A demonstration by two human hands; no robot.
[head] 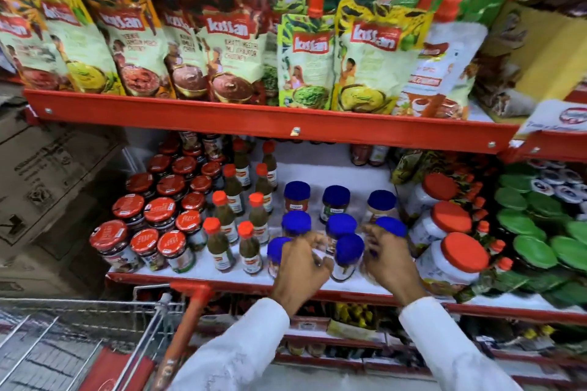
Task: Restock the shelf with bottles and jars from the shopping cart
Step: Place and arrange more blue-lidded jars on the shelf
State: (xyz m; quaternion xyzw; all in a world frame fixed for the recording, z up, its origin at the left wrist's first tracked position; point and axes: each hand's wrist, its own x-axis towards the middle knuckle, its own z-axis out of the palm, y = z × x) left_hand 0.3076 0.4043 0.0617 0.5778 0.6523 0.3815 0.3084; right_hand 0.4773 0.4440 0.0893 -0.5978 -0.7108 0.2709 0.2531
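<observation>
- While both hands reach onto the middle shelf, the blue-lidded jars stand upright there in short rows, long axes vertical, lids facing up toward the camera.
- One front jar stands between the two hands, at about 3 o'clock from the left hand and 9 o'clock from the right hand.
- The left hand has its fingers curled around another front jar, whose blue lid shows at the hand's 10 o'clock; motion blur makes it hard to tell whether the grasp is firm.
- The right hand is spread with fingers bent over the jars at its 12 o'clock, touching or nearly touching a blue lid; I cannot tell whether it is gripping anything.
- Bare white shelf floor lies open at 12 o'clock behind the back row of jars, under the red upper shelf edge.
- Room is tight sideways: green sauce bottles with orange caps stand just beside the jars at 9 o'clock, and white tubs with orange lids lie just beside them at 3 o'clock.
- The red front lip of the shelf runs under both wrists.
- The shopping cart sits at 7 o'clock, its orange handle near the left sleeve.
</observation>
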